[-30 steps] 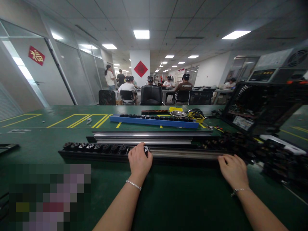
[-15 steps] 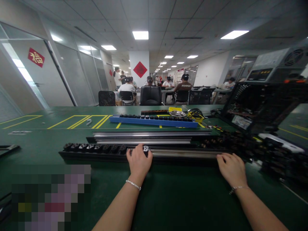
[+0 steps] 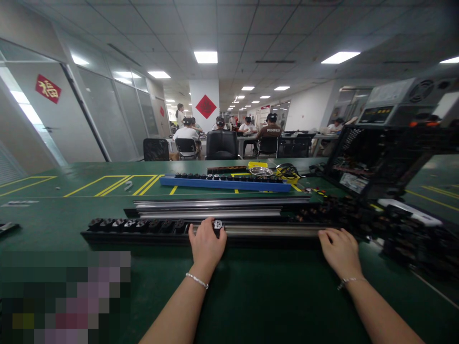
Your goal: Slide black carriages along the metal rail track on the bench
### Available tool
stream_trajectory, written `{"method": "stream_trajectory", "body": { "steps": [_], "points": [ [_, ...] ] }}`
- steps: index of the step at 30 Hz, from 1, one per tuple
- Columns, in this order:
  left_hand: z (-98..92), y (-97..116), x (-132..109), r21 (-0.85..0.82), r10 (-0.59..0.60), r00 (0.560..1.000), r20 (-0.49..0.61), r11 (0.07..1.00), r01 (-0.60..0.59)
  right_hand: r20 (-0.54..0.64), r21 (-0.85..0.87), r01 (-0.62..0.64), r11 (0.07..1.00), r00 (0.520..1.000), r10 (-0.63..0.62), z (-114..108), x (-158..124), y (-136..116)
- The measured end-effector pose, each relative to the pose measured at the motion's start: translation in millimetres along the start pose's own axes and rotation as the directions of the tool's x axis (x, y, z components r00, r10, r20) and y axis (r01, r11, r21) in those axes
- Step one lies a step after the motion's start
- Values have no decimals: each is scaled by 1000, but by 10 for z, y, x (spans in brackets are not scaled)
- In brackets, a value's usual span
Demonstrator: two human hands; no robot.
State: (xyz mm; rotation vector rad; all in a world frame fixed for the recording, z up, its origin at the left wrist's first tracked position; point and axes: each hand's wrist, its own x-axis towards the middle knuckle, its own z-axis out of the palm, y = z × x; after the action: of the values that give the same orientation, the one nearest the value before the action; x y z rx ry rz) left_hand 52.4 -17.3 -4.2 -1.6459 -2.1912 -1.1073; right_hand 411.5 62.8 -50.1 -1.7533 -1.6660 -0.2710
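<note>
A long black rail (image 3: 272, 232) with a metal-coloured channel lies crosswise in front of me. My left hand (image 3: 207, 244) is closed around a small black block with a round silvery top (image 3: 218, 224), on the rail near its middle. To the left of that hand, several similar black blocks (image 3: 134, 224) sit in a row along the rail. My right hand (image 3: 340, 249) grips the rail near its right end, its fingers curled over the top. The fingertips of both hands are partly hidden behind the hands.
Behind the rail lie more metal rails (image 3: 215, 204) and a blue rail (image 3: 222, 185) carrying black blocks. A metal dish (image 3: 260, 171) stands farther back. On the right are a pile of dark parts (image 3: 405, 239) and an open computer case (image 3: 353, 157). People sit at far tables.
The view has shifted slightly, moving the table things a little left in the picture. My left hand and its block have slid slightly right along the rail. My right hand keeps its place.
</note>
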Motion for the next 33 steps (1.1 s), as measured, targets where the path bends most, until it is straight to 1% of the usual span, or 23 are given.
{"method": "stream_trajectory", "body": {
  "steps": [6, 15, 19, 23, 27, 33],
  "points": [
    [-9, 8, -6, -22, 7, 1000, 20, 1000, -6, 24, 57, 1, 998, 1000, -3, -19, 15, -3],
    [-13, 11, -7, -42, 49, 998, 29, 998, -47, -18, 124, 50, 991, 999, -48, -14, 14, -64],
    [-6, 12, -12, -51, 64, 997, 37, 997, -62, -34, 119, 65, 991, 998, -61, -9, 13, -68],
    [13, 6, -10, -69, 60, 997, 57, 996, -56, -9, 95, 66, 993, 998, -66, -11, 13, -61],
    [27, 0, -13, -73, 75, 996, 55, 995, -71, 5, 79, 64, 995, 998, -65, -10, 7, -58],
    [2, 25, -14, -103, 81, 993, 86, 992, -72, 35, 50, 63, 997, 997, -64, -44, -19, -152]
  ]
}}
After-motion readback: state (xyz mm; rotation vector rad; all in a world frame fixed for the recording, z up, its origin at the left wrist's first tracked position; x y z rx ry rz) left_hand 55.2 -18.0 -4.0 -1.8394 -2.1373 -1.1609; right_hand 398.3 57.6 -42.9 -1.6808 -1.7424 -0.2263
